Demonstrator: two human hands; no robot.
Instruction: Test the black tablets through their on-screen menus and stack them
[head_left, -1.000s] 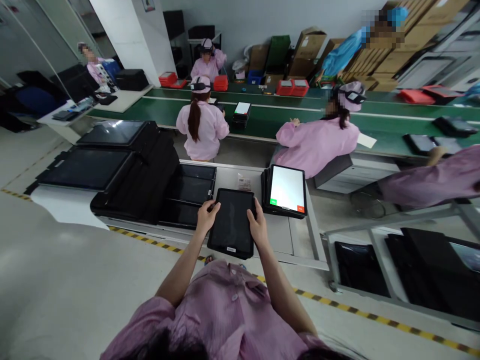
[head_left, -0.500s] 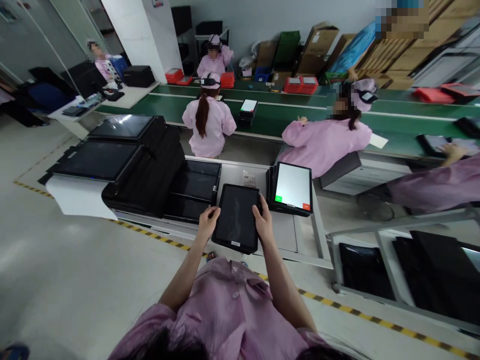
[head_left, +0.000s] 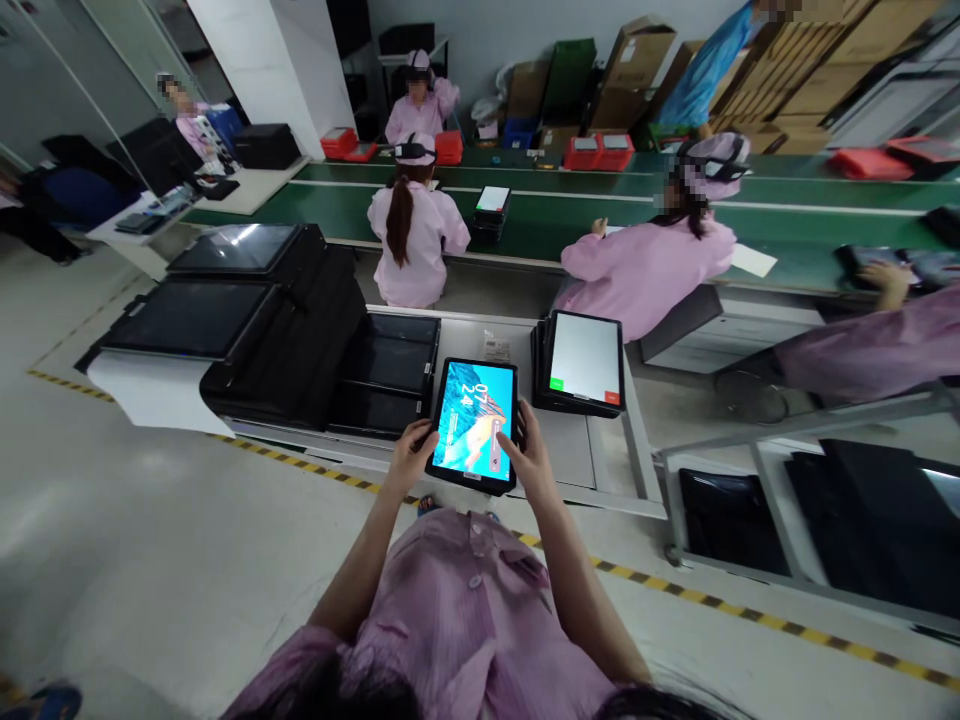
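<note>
Between my two hands is a black-framed tablet (head_left: 472,420), its screen lit with a blue picture and clock digits turned sideways. My left hand (head_left: 412,452) grips its left edge, the thumb at the rim. My right hand (head_left: 531,455) is closed on the right edge, with the thumb over the screen. The fingers behind the tablet are hidden. Just right of it, a stack of tablets (head_left: 585,360) has a white lit screen on top with green and red corner marks. Dark tablets (head_left: 394,355) lie to the left.
Tall black stacks (head_left: 300,330) stand left on the grey cart (head_left: 562,465). A small clear packet (head_left: 496,346) lies behind my tablet. Co-workers in pink sit along the green bench (head_left: 532,255). Another cart (head_left: 757,500) with dark tablets stands at right.
The tablet's screen has gone from black to a lit picture with a clock. My right thumb has moved from the edge onto the screen.
</note>
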